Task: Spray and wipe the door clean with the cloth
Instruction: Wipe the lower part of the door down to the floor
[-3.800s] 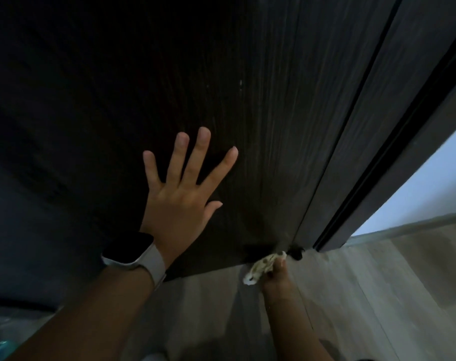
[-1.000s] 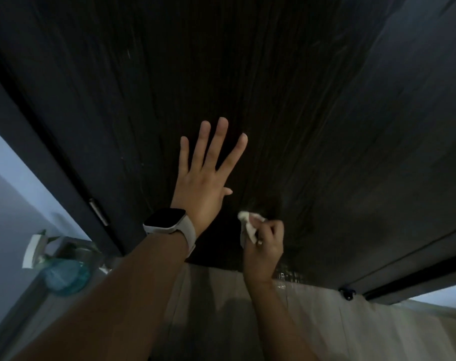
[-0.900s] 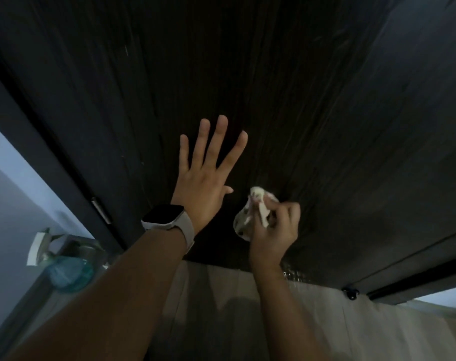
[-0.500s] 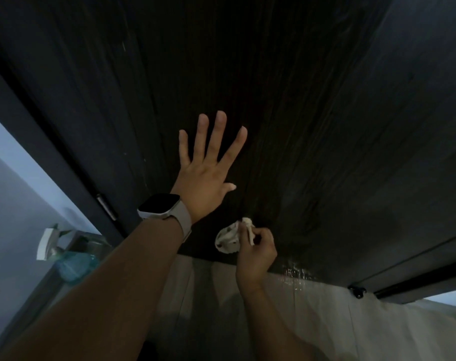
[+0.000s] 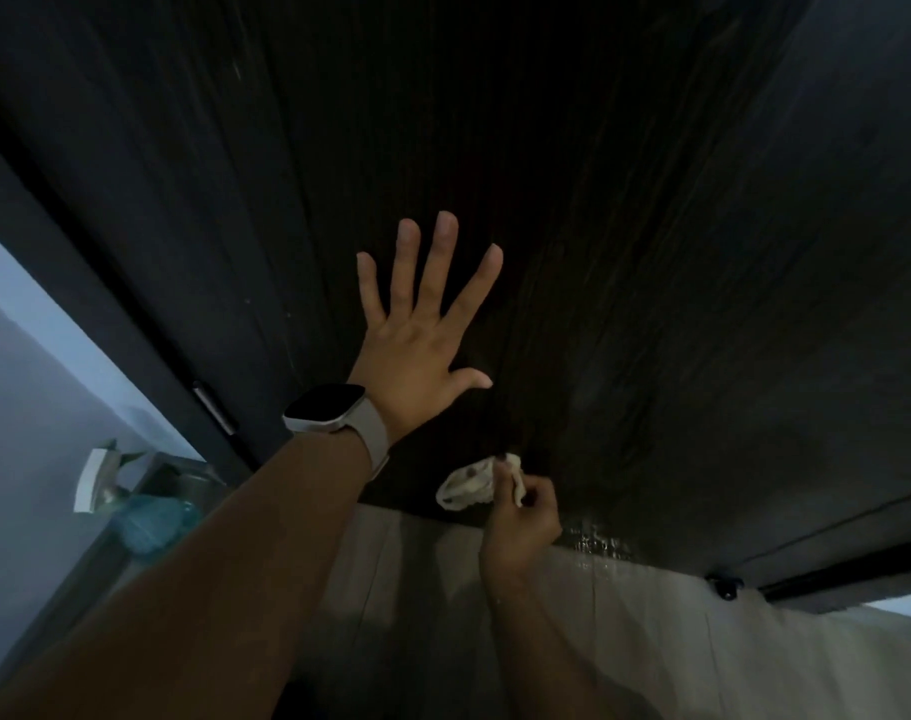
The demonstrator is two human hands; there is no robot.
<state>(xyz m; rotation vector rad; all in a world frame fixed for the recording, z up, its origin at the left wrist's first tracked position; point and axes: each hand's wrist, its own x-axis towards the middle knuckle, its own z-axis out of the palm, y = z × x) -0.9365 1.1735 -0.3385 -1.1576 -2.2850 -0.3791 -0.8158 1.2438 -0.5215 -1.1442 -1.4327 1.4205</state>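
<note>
Low at centre frame, the right hand point(image 5: 521, 517) pinches a crumpled white cloth point(image 5: 466, 490) against the dark wood-grain door point(image 5: 624, 226); above it, the left hand point(image 5: 422, 345) presses flat, fingers spread.

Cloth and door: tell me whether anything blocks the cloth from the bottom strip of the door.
Nothing visible does. The right hand pinches the cloth right at the door near its bottom edge; the left hand lies flat higher up, beside that path.
</note>
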